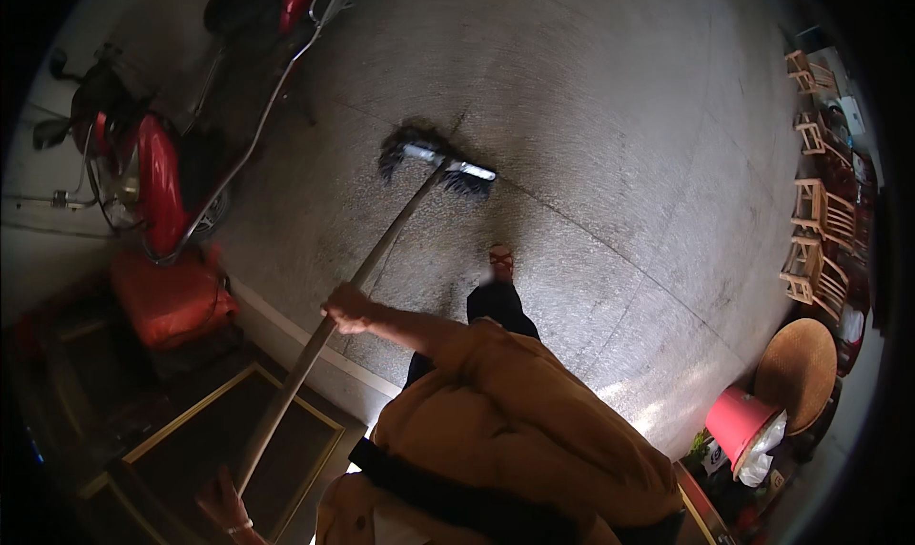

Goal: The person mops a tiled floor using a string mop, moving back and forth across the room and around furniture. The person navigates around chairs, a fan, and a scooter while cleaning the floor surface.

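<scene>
The right hand (348,309) is wrapped around the middle of a wooden handle (305,366), its bare forearm reaching across the front of the body. The left hand (221,502) grips near the handle's top end (dim there, so the finger placement is hard to read). From both hands, the broom head (444,161) lies forward and to the right, with the right hand nearer to it. The handle's long axis slants from near-left to far-right; the head's pale bar sits roughly crosswise to it, dark bristles against the floor (620,164). Dark fuzz gathers around the bar's left end; whether that is bristle or swept dirt, I cannot tell.

One sandalled foot (500,261) is nearer the body than the broom head and slightly right of it. The rough, grey floor, scored by straight joints, spreads open to the head's right. Left of the head stands a red scooter (164,178); well off to its right are wooden chairs (822,202), and, nearer the body on that side, a red bucket (739,426).
</scene>
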The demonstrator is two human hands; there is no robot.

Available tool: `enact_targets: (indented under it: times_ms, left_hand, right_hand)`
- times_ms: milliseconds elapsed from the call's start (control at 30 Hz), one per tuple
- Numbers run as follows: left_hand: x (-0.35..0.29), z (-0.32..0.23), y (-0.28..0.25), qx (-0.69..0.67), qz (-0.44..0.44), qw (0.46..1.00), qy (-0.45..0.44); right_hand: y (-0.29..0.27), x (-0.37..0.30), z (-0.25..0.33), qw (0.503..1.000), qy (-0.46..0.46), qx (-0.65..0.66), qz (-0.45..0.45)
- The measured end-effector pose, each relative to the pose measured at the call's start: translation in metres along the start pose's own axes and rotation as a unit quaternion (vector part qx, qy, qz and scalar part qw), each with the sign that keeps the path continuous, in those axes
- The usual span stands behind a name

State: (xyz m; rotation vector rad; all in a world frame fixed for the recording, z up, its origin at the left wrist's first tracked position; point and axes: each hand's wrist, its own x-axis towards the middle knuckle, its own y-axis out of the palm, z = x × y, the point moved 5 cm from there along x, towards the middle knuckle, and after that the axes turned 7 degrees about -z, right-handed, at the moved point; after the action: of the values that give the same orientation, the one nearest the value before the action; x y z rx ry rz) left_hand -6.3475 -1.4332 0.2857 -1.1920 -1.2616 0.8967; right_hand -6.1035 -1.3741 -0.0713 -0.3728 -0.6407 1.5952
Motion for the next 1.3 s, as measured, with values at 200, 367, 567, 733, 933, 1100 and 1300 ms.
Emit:
enact_targets:
  times_ms: [200,367,567,733,933,1100,1300]
  left_hand:
    - [0.091,-0.185,0.077,-0.062,0.093,0.977,0.18]
    - [0.103,-0.347,0.159,-0.133,0.145,0.928,0.317]
    - [0.059,-0.483,0.232,-0.253,0.225,0.819,0.463]
    - [0.042,-0.539,0.235,-0.311,0.224,0.738,0.556]
    - [0.094,-0.496,0.23,-0.287,0.207,0.749,0.56]
    - [0.184,-0.363,0.186,-0.176,0.128,0.841,0.495]
    - [0.209,-0.218,0.072,-0.056,0.022,0.935,0.35]
  right_hand:
    - [-0.168,-0.07,-0.145,0.973,0.103,-0.098,-0.183]
    - [-0.25,-0.194,-0.238,0.908,0.258,-0.161,-0.29]
    - [-0.262,-0.366,-0.28,0.814,0.394,-0.194,-0.38]
    - [-0.251,-0.422,-0.264,0.743,0.436,-0.184,-0.474]
    - [-0.247,-0.354,-0.252,0.749,0.382,-0.203,-0.502]
    - [-0.216,-0.198,-0.226,0.842,0.377,-0.165,-0.349]
    - [-0.173,-0.016,-0.153,0.929,0.215,-0.12,-0.277]
